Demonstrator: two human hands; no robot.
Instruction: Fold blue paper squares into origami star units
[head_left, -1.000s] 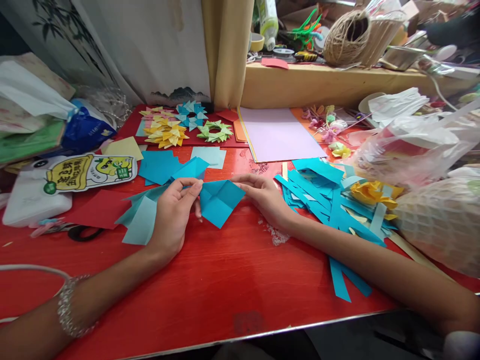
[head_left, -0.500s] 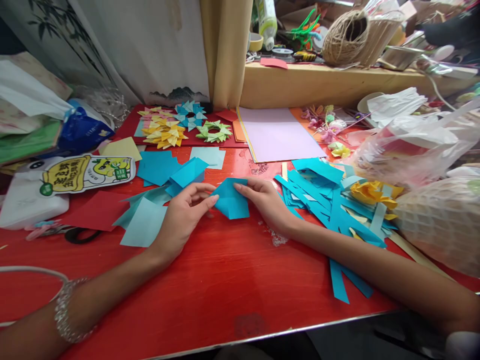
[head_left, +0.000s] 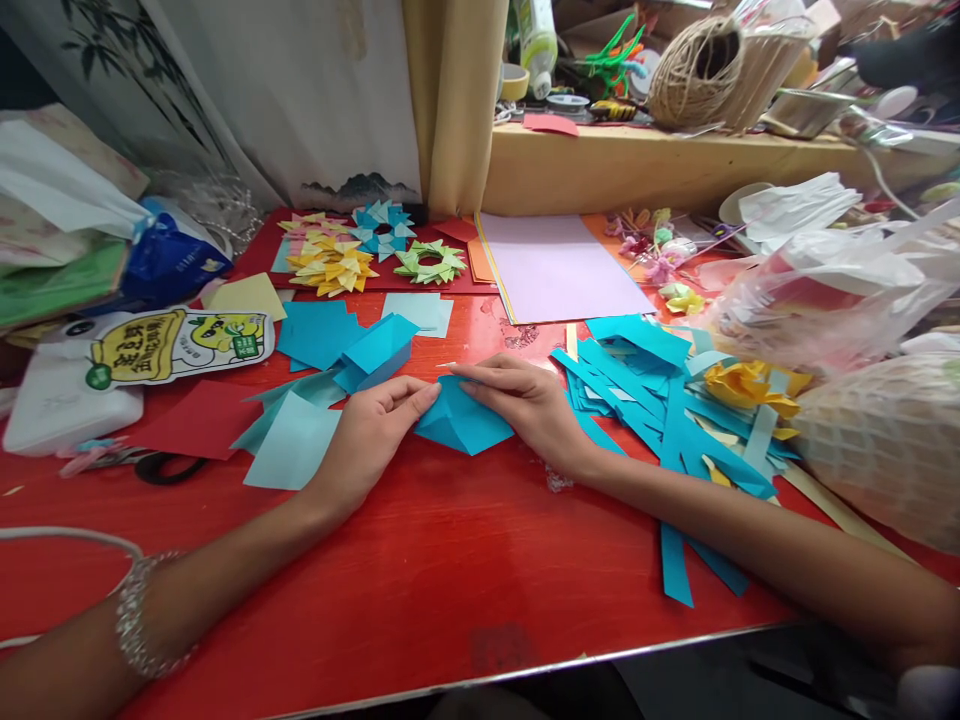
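A creased piece of blue paper (head_left: 466,422) is held between my two hands above the red table (head_left: 420,580). My left hand (head_left: 379,428) pinches its upper left corner between thumb and forefinger. Along its upper right edge, the fingers of my right hand (head_left: 525,405) are closed on the paper and cover part of it. Left of the paper lie a folded blue piece (head_left: 376,350), flat blue sheets (head_left: 315,335) and pale blue sheets (head_left: 292,447). On the right is a heap of blue paper strips (head_left: 637,390).
Folded paper rings (head_left: 330,265) lie at the back beside a lilac paper stack (head_left: 562,265). A red sheet (head_left: 199,420) and black-handled scissors (head_left: 169,468) are at left. Plastic bags (head_left: 840,290) crowd the right side. A wooden shelf (head_left: 637,165) holds twine and tools.
The blue paper has been turned, so a corner now points down toward me. My right hand has shifted its grip along the upper edge, while my left hand stays at the left corner.
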